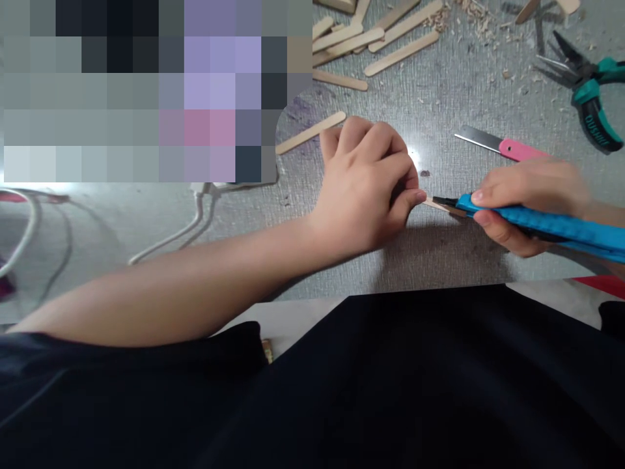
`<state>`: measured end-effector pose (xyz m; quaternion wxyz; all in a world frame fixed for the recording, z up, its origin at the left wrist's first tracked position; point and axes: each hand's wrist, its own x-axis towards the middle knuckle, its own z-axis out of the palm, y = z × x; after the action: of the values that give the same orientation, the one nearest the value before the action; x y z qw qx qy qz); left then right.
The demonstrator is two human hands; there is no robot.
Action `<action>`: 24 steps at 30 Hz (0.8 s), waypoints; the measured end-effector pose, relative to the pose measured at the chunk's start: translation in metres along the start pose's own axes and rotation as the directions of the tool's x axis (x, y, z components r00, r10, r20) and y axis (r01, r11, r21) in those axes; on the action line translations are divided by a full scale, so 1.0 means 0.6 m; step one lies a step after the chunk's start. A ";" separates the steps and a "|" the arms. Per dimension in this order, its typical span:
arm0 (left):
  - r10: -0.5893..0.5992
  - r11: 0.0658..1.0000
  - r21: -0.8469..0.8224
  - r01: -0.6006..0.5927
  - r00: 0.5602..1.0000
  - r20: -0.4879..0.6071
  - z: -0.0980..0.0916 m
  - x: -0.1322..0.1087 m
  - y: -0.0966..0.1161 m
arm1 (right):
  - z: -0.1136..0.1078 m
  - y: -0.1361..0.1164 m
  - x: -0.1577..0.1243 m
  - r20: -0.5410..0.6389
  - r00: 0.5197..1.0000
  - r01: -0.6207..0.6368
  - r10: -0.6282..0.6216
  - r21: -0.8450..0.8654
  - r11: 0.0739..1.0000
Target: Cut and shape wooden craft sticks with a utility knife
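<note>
My left hand [371, 182] is closed, pinching one end of a thin wooden craft stick [443, 207] between thumb and fingers. Most of that stick is hidden by the hand and the knife. In my right hand [527, 202] is a blue utility knife [541, 220], gripped with the thumb along its body. Its dark blade tip lies against the stick, close to my left thumb. The right hand is slightly blurred. Just beyond it rests a pink-handled folding knife [522, 151] with its blade out, partly covered by the hand.
Several craft sticks [403, 53] lie scattered at the back, with wood shavings [481, 19] beside them. Teal-handled pliers [588, 98] are at the back right. A white cable [168, 242] runs across the silvery table [303, 273] on the left. The upper left is pixelated.
</note>
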<state>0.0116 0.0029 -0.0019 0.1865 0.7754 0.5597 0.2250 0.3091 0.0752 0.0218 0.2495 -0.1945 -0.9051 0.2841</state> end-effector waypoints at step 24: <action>0.064 0.908 -0.415 -0.063 0.998 -0.011 -0.009 0.011 -0.030 | -0.012 -0.037 0.005 -0.146 0.964 -0.218 0.222 0.045 0.975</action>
<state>-0.0035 0.0149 -0.0064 0.3404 0.7362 0.4734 0.3434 0.3061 0.0629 0.0417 0.2866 -0.3111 -0.8524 0.3074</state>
